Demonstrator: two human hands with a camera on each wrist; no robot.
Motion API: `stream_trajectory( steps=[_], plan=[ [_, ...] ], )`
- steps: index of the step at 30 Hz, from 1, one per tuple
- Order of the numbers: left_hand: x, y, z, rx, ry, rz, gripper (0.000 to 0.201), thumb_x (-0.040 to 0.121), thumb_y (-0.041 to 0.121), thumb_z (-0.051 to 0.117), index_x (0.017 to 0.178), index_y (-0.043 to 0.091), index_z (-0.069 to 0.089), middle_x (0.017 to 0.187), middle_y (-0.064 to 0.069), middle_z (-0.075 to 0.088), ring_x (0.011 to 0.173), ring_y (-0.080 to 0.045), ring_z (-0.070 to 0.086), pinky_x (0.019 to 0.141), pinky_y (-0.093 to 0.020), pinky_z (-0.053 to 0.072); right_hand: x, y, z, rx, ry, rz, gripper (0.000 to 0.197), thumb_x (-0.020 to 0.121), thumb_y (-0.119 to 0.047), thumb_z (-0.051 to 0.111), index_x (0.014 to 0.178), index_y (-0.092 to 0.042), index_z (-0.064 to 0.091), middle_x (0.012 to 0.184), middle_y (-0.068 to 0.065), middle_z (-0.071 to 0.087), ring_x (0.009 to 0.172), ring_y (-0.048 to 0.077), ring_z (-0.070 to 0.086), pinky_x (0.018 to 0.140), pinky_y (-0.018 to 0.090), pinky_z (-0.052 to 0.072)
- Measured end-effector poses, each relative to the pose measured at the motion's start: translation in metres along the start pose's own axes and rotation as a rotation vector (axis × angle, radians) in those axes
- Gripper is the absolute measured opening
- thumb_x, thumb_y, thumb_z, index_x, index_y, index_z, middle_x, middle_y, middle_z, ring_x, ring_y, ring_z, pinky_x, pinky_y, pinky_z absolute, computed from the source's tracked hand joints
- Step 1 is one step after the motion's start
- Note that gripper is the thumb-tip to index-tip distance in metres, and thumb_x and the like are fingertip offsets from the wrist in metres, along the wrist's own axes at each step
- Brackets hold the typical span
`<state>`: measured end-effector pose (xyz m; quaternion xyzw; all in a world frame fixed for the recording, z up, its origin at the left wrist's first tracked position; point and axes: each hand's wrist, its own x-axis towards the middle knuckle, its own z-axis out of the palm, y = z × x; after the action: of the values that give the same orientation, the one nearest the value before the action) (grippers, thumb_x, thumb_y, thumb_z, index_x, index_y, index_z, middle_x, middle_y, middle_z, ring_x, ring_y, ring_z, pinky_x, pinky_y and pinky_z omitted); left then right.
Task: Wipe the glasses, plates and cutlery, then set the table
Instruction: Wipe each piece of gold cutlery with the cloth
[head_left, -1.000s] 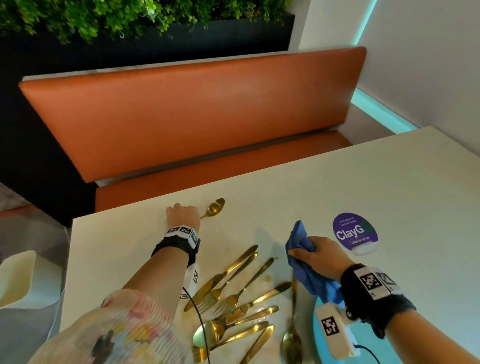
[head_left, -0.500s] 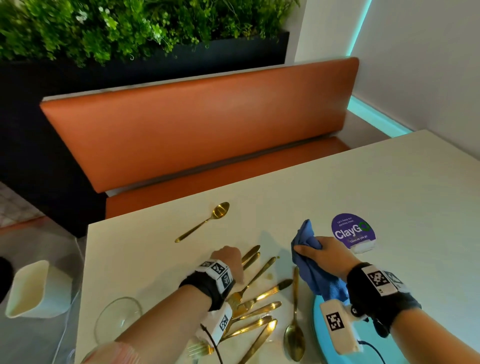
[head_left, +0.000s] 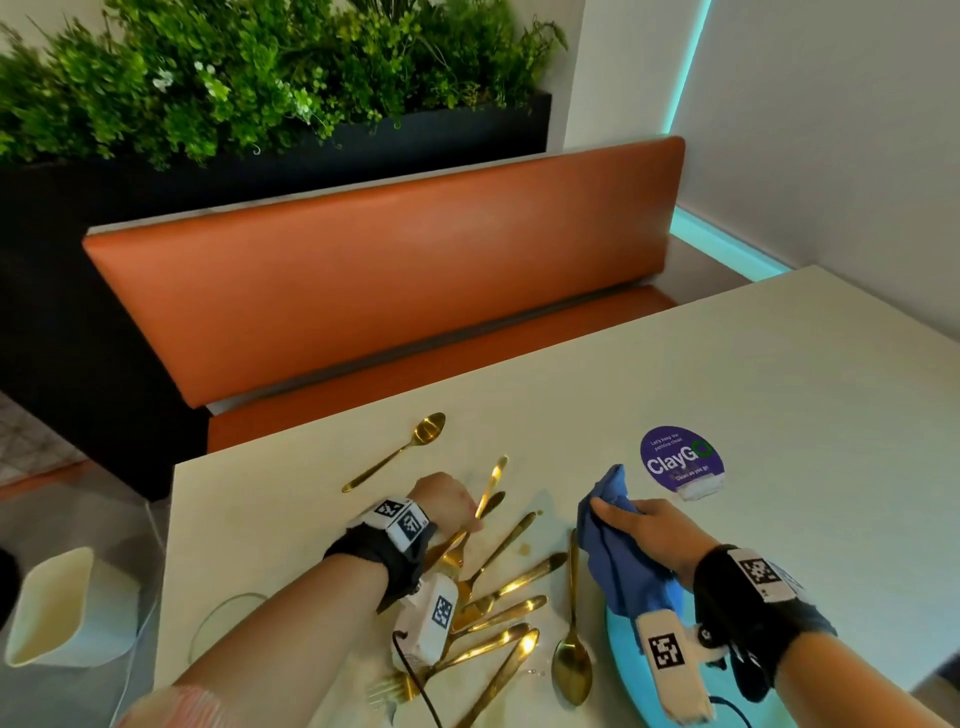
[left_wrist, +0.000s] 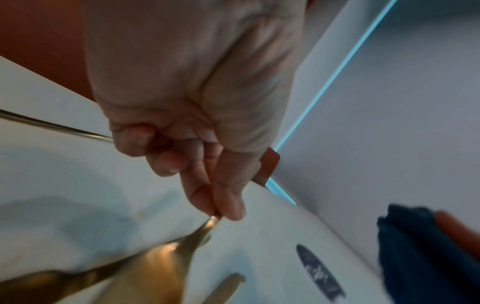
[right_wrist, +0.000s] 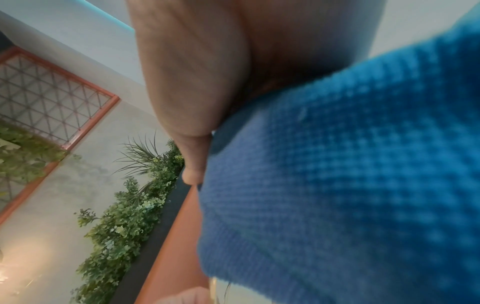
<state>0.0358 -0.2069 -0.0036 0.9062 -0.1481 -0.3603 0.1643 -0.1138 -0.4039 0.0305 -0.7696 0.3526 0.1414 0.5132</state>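
The left hand (head_left: 445, 500) is pinching one gold utensil (head_left: 490, 486) at its handle, apparently lifting it for wiping. At three o'clock, the right hand (head_left: 644, 525) is gripping a blue cloth (head_left: 618, 561), bunched ready.

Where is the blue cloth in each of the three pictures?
Head: the blue cloth is right of centre, gripped by the right hand, hanging over the blue plate.
Left wrist: its dark blue edge is at the lower right.
Right wrist: it fills the right side, very close.
Shared landmark: the orange bench backrest, also in the left wrist and right wrist views.
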Motion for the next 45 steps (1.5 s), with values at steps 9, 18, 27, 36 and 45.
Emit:
stream_trajectory(
  steps=[9, 18, 27, 36, 45],
  plan=[
    [-0.031, 0.035, -0.017, -0.512, 0.154, 0.174, 0.017, 0.083, 0.019, 0.068, 0.073, 0.017, 0.054, 0.098, -0.004, 0.066, 0.096, -0.019, 0.057, 0.082, -0.030, 0.041, -0.007, -0.034, 0.016, -0.091, -0.103, -0.047, 0.055, 0.088, -0.059, 0.043, 0.096, -0.009, 0.065, 0.104, 0.013, 0.068, 0.098, 0.027, 0.062, 0.093, 0.037, 0.047],
    [-0.042, 0.060, -0.006, -0.672, 0.265, 0.204, 0.026, 0.083, 0.017, 0.067, 0.065, 0.022, 0.049, 0.083, -0.001, 0.059, 0.081, -0.018, 0.051, 0.076, -0.028, 0.040, -0.004, -0.041, 0.048, -0.325, -0.109, -0.136, 0.038, 0.087, -0.054, 0.051, 0.088, -0.017, 0.061, 0.095, 0.005, 0.062, 0.094, 0.024, 0.060, 0.082, 0.028, 0.043],
    [-0.046, 0.061, 0.008, -0.927, 0.280, 0.134, 0.020, 0.085, 0.011, 0.065, 0.073, 0.016, 0.050, 0.084, -0.006, 0.072, 0.082, -0.013, 0.062, 0.069, -0.020, 0.040, -0.008, -0.012, 0.042, 0.170, -0.130, 0.044, 0.020, 0.072, -0.018, 0.078, 0.081, -0.004, 0.066, 0.092, 0.018, 0.070, 0.078, 0.028, 0.063, 0.086, 0.039, 0.054],
    [-0.049, 0.054, -0.018, -0.203, 0.480, 0.212, 0.077, 0.083, 0.032, 0.068, 0.145, 0.014, 0.026, 0.147, -0.005, 0.034, 0.136, -0.026, 0.029, 0.110, -0.042, 0.030, -0.001, -0.021, -0.014, -0.287, -0.032, -0.057, 0.017, 0.073, -0.026, 0.075, 0.070, -0.014, 0.062, 0.076, 0.004, 0.066, 0.077, 0.021, 0.062, 0.080, 0.033, 0.053],
    [-0.067, 0.047, -0.027, 0.256, 0.208, 0.345, 0.027, 0.098, 0.031, 0.042, 0.107, 0.025, 0.066, 0.105, 0.006, 0.068, 0.102, -0.015, 0.043, 0.098, -0.037, 0.025, 0.012, -0.046, -0.056, -0.326, 0.157, -0.137, 0.021, 0.078, -0.031, 0.072, 0.083, -0.012, 0.064, 0.092, 0.010, 0.070, 0.088, 0.026, 0.064, 0.086, 0.036, 0.051]
  ],
)
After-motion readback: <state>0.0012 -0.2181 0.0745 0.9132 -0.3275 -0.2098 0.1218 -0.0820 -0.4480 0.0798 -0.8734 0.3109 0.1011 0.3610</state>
